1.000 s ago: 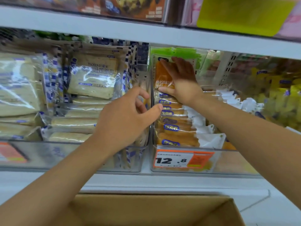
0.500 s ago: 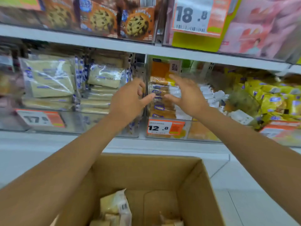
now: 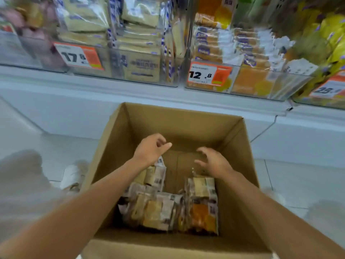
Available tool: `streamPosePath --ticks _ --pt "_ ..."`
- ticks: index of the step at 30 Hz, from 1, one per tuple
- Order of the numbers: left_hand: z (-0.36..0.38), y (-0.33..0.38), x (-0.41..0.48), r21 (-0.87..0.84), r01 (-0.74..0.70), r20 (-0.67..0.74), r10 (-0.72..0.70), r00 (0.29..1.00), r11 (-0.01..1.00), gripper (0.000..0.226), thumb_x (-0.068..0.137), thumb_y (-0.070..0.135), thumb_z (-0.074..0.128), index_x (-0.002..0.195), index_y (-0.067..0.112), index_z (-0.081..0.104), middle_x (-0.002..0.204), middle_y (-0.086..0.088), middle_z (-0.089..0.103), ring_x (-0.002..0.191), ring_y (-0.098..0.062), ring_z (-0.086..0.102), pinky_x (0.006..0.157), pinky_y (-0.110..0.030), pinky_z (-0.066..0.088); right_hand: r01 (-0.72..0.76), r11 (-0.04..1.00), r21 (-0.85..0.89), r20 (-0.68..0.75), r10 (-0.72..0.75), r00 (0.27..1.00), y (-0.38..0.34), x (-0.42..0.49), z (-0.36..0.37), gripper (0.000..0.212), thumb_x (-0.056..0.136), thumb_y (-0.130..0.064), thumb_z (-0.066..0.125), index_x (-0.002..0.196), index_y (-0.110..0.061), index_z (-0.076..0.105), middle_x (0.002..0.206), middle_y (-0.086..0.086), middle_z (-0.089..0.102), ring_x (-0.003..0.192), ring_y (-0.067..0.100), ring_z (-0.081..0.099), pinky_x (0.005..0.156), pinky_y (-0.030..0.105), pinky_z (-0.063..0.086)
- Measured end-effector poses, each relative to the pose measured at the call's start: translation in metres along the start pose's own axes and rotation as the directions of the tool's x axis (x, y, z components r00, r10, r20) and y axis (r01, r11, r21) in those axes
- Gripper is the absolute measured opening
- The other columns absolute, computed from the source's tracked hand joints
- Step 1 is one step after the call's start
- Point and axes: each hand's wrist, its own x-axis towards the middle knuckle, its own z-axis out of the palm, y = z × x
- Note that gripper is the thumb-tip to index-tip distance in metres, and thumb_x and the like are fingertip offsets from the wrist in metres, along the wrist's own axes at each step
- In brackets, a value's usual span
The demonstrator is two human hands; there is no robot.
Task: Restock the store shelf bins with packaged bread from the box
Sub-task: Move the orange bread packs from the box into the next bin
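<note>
The open cardboard box [image 3: 186, 128] stands on the floor below the camera. Packaged bread [image 3: 158, 212] lies on its bottom, pale packs on the left and an orange pack [image 3: 203, 215] on the right. Above them, the left hand [image 3: 150, 151] hangs with loosely curled fingers and the right hand [image 3: 214, 162] with spread, bent fingers; neither holds anything. Beyond, the white shelf [image 3: 130, 94] carries clear bins [image 3: 252, 81] stocked with bread, tagged 17.8 [image 3: 78, 56] and 12.8 [image 3: 209, 74].

Shop, seemingly: shelf bins [image 3: 276, 85], price tags [image 3: 209, 75]
</note>
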Motion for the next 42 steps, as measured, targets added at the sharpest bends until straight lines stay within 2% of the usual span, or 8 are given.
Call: streamPosePath --ticks 5,12,21,28,31,33,35,42 --pt "0.043 -0.066 0.003 -0.058 0.148 0.134 -0.139 0.981 0.987 0.023 0.094 0.039 0.061 0.087 0.018 0.062 0.064 0.012 0.05 0.059 -0.003 0.048 0.054 -0.025 0.033 -0.156 0.988 0.02 0.385 0.136 0.913 0.063 0.009 0.107 0.074 0.089 -0.033 0.07 0.151 -0.031 0.029 0.154 0.004 0.032 0.144 0.026 0.028 0.114 0.031 0.03" --pt "0.078 -0.098 0.008 -0.158 0.271 0.232 -0.231 0.945 0.949 0.028 0.096 0.033 0.061 0.101 0.005 0.065 0.085 -0.009 0.063 0.077 -0.021 0.059 0.068 -0.031 0.046 -0.233 0.97 -0.073 0.349 0.244 0.905 0.085 0.023 0.147 0.106 0.075 -0.05 0.077 0.156 -0.038 0.009 0.165 -0.003 -0.002 0.151 0.025 -0.003 0.12 0.05 0.01" --pt "0.089 -0.094 0.006 -0.284 0.421 0.349 -0.317 0.882 0.861 0.049 0.091 0.039 0.067 0.132 0.017 0.053 0.121 0.003 0.056 0.117 -0.017 0.054 0.087 -0.022 0.046 -0.142 0.987 0.079 0.253 0.118 0.96 0.029 0.043 0.104 0.065 0.081 -0.046 0.074 0.139 -0.029 0.05 0.146 0.002 0.047 0.142 0.025 0.029 0.114 0.045 0.021" --pt "0.067 -0.057 0.017 -0.633 0.67 0.494 -0.464 0.735 0.388 0.056 0.099 0.013 0.056 0.149 0.012 0.032 0.127 -0.017 0.061 0.093 -0.025 0.067 0.063 -0.036 0.06 0.101 0.953 0.286 0.302 -0.189 0.934 -0.038 0.037 0.049 0.087 0.074 -0.055 0.077 0.148 -0.027 0.039 0.147 -0.002 0.037 0.131 0.01 0.036 0.103 0.022 0.029" --pt "0.037 -0.051 0.017 -0.618 0.777 0.673 -0.428 0.603 0.124 0.047 0.101 0.014 0.05 0.146 0.006 0.037 0.137 -0.027 0.05 0.103 -0.035 0.065 0.074 -0.038 0.062 0.157 0.944 0.289 0.214 -0.224 0.951 -0.037 0.034 0.035 0.048 0.085 -0.036 0.074 0.129 -0.025 0.06 0.124 -0.007 0.059 0.111 0.006 0.053 0.097 0.029 0.043" --pt "0.025 -0.044 0.012 -0.444 0.827 0.708 -0.431 0.56 0.345 0.053 0.102 0.043 0.046 0.149 0.023 0.037 0.149 -0.022 0.037 0.131 -0.042 0.046 0.101 -0.057 0.047 0.1 0.914 0.393 0.202 -0.192 0.961 -0.03 0.035 0.026 0.021 0.091 -0.031 0.067 0.11 -0.022 0.068 0.106 -0.007 0.069 0.096 0.01 0.063 0.089 0.036 0.049" --pt "0.022 -0.04 0.007 -0.347 0.676 0.586 -0.413 0.697 0.65 0.061 0.097 0.067 0.028 0.139 0.028 0.053 0.15 -0.005 0.043 0.141 -0.029 0.036 0.116 -0.054 0.024 -0.024 0.862 0.506 0.296 -0.147 0.944 -0.025 0.034 0.017 0.012 0.092 -0.032 0.066 0.101 -0.025 0.069 0.099 -0.005 0.072 0.094 0.014 0.068 0.089 0.038 0.052" --pt "0.023 -0.055 0.001 -0.532 0.558 0.525 -0.269 0.807 0.637 0.04 0.094 0.054 0.055 0.1 0.018 0.069 0.103 -0.011 0.069 0.095 -0.031 0.06 0.09 -0.045 0.049 -0.342 0.577 0.742 0.421 -0.004 0.907 -0.017 0.032 0.014 0.028 0.088 -0.028 0.069 0.111 -0.012 0.066 0.105 0.009 0.073 0.098 0.021 0.07 0.084 0.034 0.059"
